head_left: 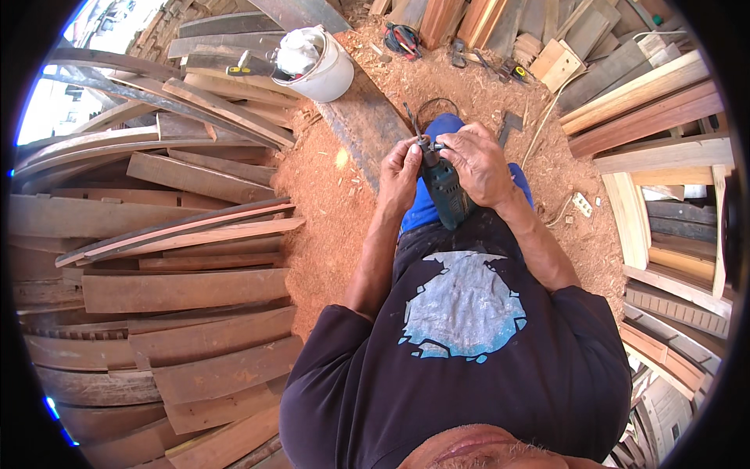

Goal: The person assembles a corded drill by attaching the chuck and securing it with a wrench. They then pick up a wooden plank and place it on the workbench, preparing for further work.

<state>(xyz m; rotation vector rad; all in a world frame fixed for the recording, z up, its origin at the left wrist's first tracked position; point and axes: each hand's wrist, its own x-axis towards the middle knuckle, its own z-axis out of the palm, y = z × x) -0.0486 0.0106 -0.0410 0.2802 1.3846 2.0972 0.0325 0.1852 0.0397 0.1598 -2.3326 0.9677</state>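
Observation:
A dark teal power drill [447, 195] rests against my lap, its nose pointing away from me. A thin drill bit [410, 117] sticks out of its chuck, tilted toward the far left. My left hand [400, 170] is closed on the drill's chuck [425, 147], thumb against its side. On the other side of the chuck, my right hand [478, 166] pinches a small dark piece that looks like a chuck key [439, 147]. The fingers partly cover where that piece meets the chuck.
A white bucket [332, 76] holding a white bag stands on a wide plank [363, 129]. Stacked boards [187, 291] fill the left; more timber [648, 94] lies at right. Sawdust [316, 180] covers the floor, with a power strip [582, 205] and coiled cables [402, 41] on it.

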